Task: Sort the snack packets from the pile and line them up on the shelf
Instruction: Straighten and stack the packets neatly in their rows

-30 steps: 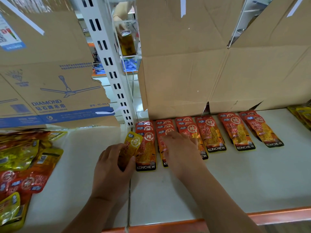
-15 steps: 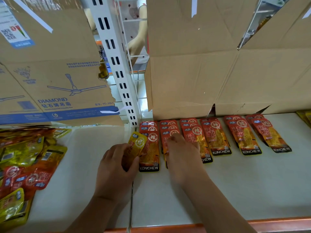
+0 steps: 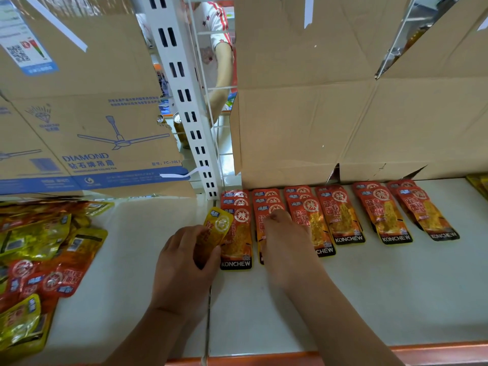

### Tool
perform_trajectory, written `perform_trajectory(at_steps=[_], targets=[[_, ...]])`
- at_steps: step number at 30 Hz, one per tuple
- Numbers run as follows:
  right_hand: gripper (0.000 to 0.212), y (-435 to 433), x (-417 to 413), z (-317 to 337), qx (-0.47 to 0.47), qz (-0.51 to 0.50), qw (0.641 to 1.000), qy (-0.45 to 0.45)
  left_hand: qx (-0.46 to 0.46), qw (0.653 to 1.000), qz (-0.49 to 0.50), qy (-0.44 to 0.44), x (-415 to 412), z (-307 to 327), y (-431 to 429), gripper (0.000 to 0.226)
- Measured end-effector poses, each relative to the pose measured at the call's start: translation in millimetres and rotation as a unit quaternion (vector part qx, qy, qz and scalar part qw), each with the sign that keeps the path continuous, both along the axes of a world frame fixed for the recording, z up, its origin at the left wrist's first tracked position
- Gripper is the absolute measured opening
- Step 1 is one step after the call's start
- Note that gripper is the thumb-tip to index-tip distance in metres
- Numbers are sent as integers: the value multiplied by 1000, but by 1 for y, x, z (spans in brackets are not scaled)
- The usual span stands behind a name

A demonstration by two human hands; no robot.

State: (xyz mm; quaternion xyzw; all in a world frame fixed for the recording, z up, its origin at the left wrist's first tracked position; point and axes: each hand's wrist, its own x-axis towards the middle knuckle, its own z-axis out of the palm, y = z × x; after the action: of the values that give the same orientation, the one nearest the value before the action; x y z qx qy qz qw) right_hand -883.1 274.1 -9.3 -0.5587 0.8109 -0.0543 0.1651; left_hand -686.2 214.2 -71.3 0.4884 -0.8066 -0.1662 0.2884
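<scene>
Red KONCHEW snack packets [image 3: 340,220] lie in a row of small overlapping stacks along the back of the white shelf [image 3: 369,291]. My right hand [image 3: 286,241] rests flat on the second stack from the left, fingers straight, pressing it down. My left hand [image 3: 184,262] grips a yellow packet [image 3: 216,228] by its lower half, beside the leftmost red stack [image 3: 236,233]. A mixed pile of yellow and red packets [image 3: 39,254] lies at the far left of the shelf.
Cardboard boxes [image 3: 343,101] stand behind the row, and another box [image 3: 79,114] stands behind the pile. A white slotted upright [image 3: 182,96] rises between them. Behind it a person in a white and red shirt [image 3: 216,48] reaches in. More yellow packets [image 3: 479,184] show at the right edge.
Both hands stay almost where they were; my right hand keeps pressing the second stack. The view has shifted slightly. The person behind the shelf has moved.
</scene>
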Motion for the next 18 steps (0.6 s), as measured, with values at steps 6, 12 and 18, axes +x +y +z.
perform_trajectory(at_steps=[6,12,18], targets=[[38,2,1,1,-10,2,1000,-4,-4,1000,-5,8,0,1,1,48],[37,5,2,1,-29,-5,1000,-10,-10,1000,-7,6,0,0,-1,47],[41,6,-6,3,-56,-17,998,-19,-3,1000,-6,10,1,-1,0,48]])
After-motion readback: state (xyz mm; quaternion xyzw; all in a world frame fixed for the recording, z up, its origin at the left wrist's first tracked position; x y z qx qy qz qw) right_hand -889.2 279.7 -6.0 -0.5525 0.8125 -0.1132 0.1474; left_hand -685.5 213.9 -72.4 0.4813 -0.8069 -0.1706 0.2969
